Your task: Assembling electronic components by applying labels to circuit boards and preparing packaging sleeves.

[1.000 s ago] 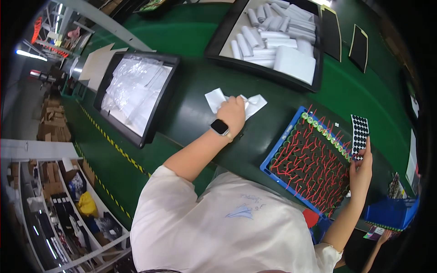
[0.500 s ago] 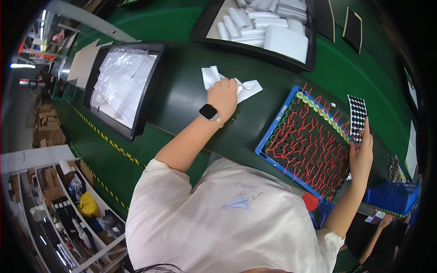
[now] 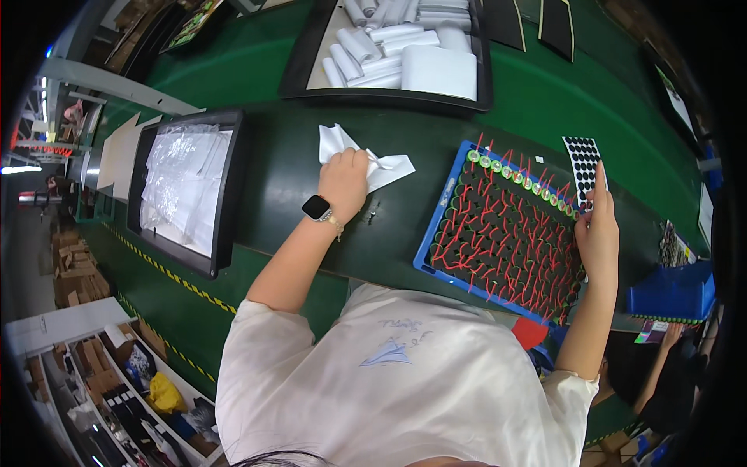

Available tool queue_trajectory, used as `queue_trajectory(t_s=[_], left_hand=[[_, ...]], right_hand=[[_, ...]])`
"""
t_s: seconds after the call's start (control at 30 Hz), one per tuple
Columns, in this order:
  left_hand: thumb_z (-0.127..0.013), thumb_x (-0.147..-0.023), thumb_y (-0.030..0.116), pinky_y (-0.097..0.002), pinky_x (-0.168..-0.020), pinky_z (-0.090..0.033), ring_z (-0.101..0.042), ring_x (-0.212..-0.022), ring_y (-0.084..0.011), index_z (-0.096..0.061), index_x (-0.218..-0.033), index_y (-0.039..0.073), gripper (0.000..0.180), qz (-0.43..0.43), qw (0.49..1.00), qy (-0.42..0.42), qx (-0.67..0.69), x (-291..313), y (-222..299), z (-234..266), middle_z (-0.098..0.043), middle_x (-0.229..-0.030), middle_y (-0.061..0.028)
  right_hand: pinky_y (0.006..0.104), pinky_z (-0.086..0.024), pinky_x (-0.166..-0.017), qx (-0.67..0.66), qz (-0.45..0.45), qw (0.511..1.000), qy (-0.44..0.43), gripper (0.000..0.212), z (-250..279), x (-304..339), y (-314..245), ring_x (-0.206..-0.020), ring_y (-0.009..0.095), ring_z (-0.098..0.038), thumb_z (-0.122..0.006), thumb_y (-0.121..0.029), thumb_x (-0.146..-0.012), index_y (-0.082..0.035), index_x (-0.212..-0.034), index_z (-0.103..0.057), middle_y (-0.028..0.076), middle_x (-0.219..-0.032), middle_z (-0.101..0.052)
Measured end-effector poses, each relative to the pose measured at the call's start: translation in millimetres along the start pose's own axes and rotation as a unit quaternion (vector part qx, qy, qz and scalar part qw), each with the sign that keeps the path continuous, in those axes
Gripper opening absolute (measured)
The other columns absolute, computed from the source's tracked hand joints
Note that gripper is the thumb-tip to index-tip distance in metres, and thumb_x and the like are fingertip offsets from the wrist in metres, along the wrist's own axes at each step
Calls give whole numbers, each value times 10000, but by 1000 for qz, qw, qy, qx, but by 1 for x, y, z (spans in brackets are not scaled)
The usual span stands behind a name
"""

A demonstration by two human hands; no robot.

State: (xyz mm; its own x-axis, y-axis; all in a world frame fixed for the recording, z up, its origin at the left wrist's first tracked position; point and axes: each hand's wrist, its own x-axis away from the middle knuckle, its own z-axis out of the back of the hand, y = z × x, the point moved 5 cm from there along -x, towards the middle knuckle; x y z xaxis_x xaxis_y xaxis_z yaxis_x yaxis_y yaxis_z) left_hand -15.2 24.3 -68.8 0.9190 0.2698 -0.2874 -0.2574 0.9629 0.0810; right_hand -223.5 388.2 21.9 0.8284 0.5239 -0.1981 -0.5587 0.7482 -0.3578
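The left hand (image 3: 345, 180) lies palm down on a crumpled white sheet (image 3: 366, 159), fingers curled together over its middle and pressing it to the dark belt (image 3: 296, 167); the sheet's corners stick out above and to the right of the knuckles, so it sits under the hand rather than pinched up off the surface. A watch (image 3: 316, 208) rides the wrist. The right hand (image 3: 596, 229) rests at the far right edge of a blue tray (image 3: 433, 233) packed with red-wired parts (image 3: 506, 241), its fingertips closed on the lower end of a white card of black dots (image 3: 583, 162), which stands clear above the tray's corner, seemingly kept within reach of the parts. Two black trays lie beyond: one of clear bags (image 3: 180, 183) to the left, one of white rolls (image 3: 389, 50) ahead.
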Motion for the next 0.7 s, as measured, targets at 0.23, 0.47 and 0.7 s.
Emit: queue_trajectory(t_s=[0.23,0.47,0.7], left_hand=[[-644,-706,36,-457,-727,-482,-580,-870,-335,-547,-1022,27,331,22,999,-7,24,0,-4,-2,-574,-957,-126],[-596,-717,5,-476,-787,-475,-571,-894,-380,-551,-1042,0,328,44,997,-14,55,-3,-4,3,-591,-989,-172],[-622,-770,64,-472,-826,-471,-575,-938,-383,-571,-1109,22,346,56,995,-31,73,-4,-5,13,-602,-1014,-176]], right_hand=[[273,-505,-720,-61,-21,998,-11,994,1,4,3,-721,156,-537,-519,207,-686,-197,-1549,-239,75,-1028,-516],[243,-475,-728,-136,-23,989,46,945,9,14,5,-732,117,-515,-539,200,-709,-103,-1547,-223,51,-1029,-497],[234,-474,-780,-179,-37,981,70,936,7,37,19,-753,109,-543,-538,185,-715,-83,-1548,-205,73,-1087,-517]])
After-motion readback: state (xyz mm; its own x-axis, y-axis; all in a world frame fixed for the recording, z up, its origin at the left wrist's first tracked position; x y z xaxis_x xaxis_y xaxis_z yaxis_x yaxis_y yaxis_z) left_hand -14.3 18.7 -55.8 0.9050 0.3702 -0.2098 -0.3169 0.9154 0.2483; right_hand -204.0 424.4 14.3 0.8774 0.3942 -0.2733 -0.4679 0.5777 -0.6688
